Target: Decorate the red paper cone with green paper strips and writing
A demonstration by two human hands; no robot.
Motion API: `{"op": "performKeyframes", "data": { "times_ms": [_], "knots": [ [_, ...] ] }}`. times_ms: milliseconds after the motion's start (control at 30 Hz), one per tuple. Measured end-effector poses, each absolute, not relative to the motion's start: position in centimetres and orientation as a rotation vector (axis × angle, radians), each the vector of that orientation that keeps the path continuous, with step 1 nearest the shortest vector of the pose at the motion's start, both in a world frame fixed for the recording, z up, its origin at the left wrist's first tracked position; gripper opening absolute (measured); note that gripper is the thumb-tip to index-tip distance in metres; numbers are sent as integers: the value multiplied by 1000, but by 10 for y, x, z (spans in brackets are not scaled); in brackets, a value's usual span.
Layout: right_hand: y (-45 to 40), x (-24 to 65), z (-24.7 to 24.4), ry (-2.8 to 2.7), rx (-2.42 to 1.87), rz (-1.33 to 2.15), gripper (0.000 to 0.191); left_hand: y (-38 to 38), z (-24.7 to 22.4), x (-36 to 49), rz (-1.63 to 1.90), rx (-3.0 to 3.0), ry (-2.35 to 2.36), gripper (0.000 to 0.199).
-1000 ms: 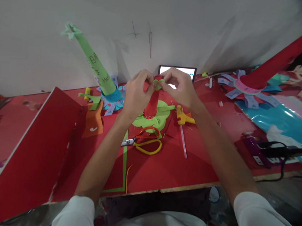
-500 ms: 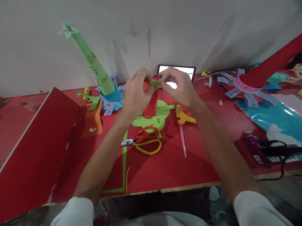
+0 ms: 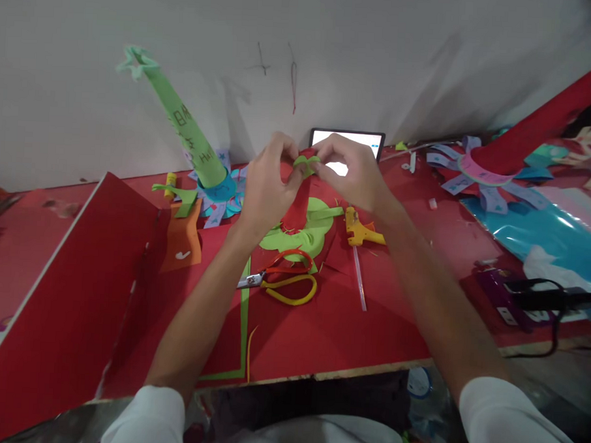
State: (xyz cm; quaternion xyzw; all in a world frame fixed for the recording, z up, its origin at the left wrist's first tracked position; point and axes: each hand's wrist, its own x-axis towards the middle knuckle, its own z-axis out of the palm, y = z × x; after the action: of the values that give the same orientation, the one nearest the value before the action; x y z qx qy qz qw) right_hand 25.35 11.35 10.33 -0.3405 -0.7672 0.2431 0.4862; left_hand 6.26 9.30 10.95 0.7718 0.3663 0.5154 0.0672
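Observation:
Between my two hands is a small light-green cut-out (image 3: 306, 163) with rounded lobes, at the top of an upright red cone (image 3: 297, 205). My left hand (image 3: 272, 181) pinches the cut-out's left side with thumb and fingers. On the other side my right hand (image 3: 351, 168) pinches its right edge. The cone rises from a light-green scalloped base (image 3: 314, 238) lying on the table. Just in front lie scissors (image 3: 292, 290) with one red and one yellow handle. To the right rests a yellow hot glue gun (image 3: 361, 231) with a clear glue stick (image 3: 359, 280).
A green paper tower (image 3: 185, 122) stands at the back left, near a glue stick tube (image 3: 170, 185) and orange sheet (image 3: 183, 236). A tablet (image 3: 372, 143) leans on the wall. At right are a red tower (image 3: 534, 137), blue plastic (image 3: 559, 233) and a purple box (image 3: 498, 295).
Both hands keep their pinch on the green cut-out, which now sits slightly flatter against the cone's top and covers more of it. Everything else stays in place, with a slight camera shift.

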Motion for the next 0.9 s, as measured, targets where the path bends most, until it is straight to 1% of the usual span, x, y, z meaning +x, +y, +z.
{"op": "performKeyframes", "data": {
  "times_ms": [133,233,367,500,667,800,867,900],
  "knots": [
    [113,255,105,-1882,-825,544,21,95,111,62,1565,2312,1055,28],
    [111,259,110,-1880,-831,501,17,95,112,61,1521,2290,1046,22],
    [107,267,120,-1837,-807,503,20,92,118,61,1527,2252,1037,20],
    [103,275,128,-1768,-792,495,23,83,127,61,1537,2225,1128,19],
    [104,278,131,-1755,-874,381,35,83,128,60,1591,2236,1227,21],
    [109,274,126,-1785,-954,412,26,90,120,59,1556,2237,1256,12],
    [113,271,121,-1817,-974,461,26,93,116,59,1484,2224,1219,4],
    [114,269,119,-1841,-967,490,28,95,114,59,1441,2219,1201,5]
  ]
}}
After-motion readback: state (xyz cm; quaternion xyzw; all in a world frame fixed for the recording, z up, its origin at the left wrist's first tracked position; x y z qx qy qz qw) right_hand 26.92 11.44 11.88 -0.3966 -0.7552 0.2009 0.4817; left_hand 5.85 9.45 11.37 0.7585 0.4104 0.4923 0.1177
